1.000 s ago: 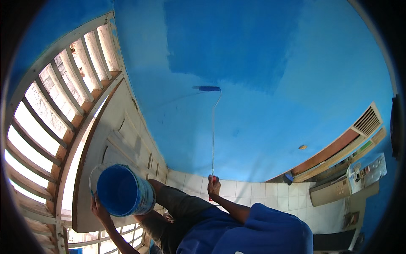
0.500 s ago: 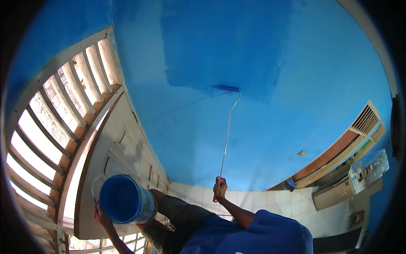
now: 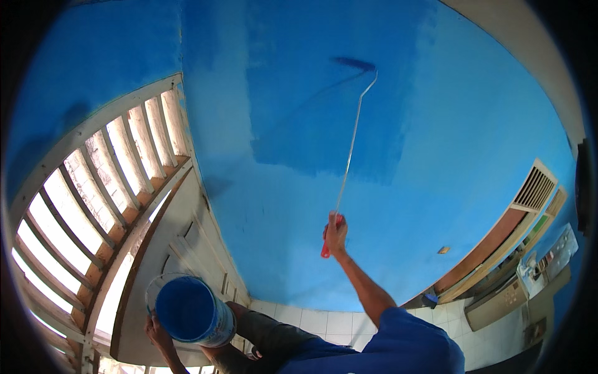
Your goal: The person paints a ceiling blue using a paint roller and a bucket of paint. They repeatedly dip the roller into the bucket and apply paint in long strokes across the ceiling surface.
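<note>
My right hand (image 3: 336, 232) is wrapped round the red handle of a paint roller (image 3: 357, 131), its long metal rod reaching up and away. The roller's blue sleeve lies against the wall (image 3: 299, 218), within a patch of darker, fresh-looking blue paint (image 3: 330, 124); paler blue surrounds that patch. At the lower left, my left hand (image 3: 160, 333) has its fingers closed at the rim and wire handle of a paint bucket (image 3: 215, 318). The bucket is tilted so its blue-coated inside shows. How much paint it holds I cannot tell.
A white-framed slatted window (image 3: 93, 181) and a pale panelled door (image 3: 149, 274) stand on the left. To the right are a wooden frame with a louvred vent (image 3: 536, 186) and a cardboard box (image 3: 498, 304). White tiles (image 3: 339, 322) cover the floor.
My right arm has stretched upward, and the roller has moved up the wall into the darker patch. The bucket stays in my left hand; the whole view has shifted slightly.
</note>
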Action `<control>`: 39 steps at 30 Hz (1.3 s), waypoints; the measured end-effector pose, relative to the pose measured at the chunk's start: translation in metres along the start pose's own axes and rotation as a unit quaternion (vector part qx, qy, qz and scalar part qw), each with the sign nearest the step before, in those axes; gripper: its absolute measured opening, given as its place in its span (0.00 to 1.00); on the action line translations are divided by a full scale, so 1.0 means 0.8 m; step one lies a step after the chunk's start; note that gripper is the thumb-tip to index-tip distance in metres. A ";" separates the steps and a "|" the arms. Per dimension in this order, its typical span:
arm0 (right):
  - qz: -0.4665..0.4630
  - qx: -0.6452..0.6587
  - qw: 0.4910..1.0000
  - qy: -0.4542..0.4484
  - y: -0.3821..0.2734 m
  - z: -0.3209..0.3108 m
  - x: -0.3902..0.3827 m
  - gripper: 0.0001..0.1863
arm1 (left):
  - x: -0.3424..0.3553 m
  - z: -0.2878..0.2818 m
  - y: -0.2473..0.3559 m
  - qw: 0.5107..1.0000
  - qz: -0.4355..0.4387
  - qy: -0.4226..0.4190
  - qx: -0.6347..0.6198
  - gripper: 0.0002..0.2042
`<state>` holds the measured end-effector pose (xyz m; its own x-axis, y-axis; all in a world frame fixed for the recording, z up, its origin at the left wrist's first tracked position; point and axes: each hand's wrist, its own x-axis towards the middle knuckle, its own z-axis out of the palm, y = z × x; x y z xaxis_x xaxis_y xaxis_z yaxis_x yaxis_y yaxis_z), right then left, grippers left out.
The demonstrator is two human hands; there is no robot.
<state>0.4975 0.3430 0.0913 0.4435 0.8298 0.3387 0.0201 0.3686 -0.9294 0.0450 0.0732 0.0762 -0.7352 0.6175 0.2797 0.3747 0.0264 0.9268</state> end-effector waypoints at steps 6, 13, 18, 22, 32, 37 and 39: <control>-0.079 -0.023 0.997 -0.009 -0.130 0.000 0.132 0.22 | -0.001 0.002 0.001 1.000 -0.023 0.019 -0.002 0.18; -0.131 -0.048 0.990 -0.011 -0.251 0.010 0.220 0.24 | -0.003 -0.006 0.003 0.996 -0.004 0.017 0.082 0.19; -0.095 -0.068 0.993 -0.002 -0.202 -0.003 0.190 0.25 | -0.001 -0.005 -0.015 0.995 0.022 0.036 0.093 0.18; -0.077 -0.080 0.994 -0.024 -0.083 -0.034 0.115 0.24 | -0.003 -0.006 -0.017 1.000 0.011 0.004 0.015 0.18; 0.041 -0.182 0.982 0.004 0.211 -0.139 -0.139 0.20 | 0.004 -0.002 -0.013 1.000 -0.006 -0.007 -0.004 0.16; 0.123 -0.234 0.964 0.016 0.183 -0.154 -0.217 0.23 | 0.001 -0.002 -0.012 0.999 -0.018 -0.014 -0.030 0.15; 0.124 -0.253 0.960 0.013 0.188 -0.165 -0.209 0.23 | 0.002 0.001 -0.009 0.999 -0.016 -0.023 -0.034 0.15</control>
<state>0.5445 0.2048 -0.1247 0.5131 0.8524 0.1006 0.3400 -0.0942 -0.9357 0.0419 0.0748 0.0696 -0.7188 0.6523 0.2403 0.3120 -0.0062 0.9501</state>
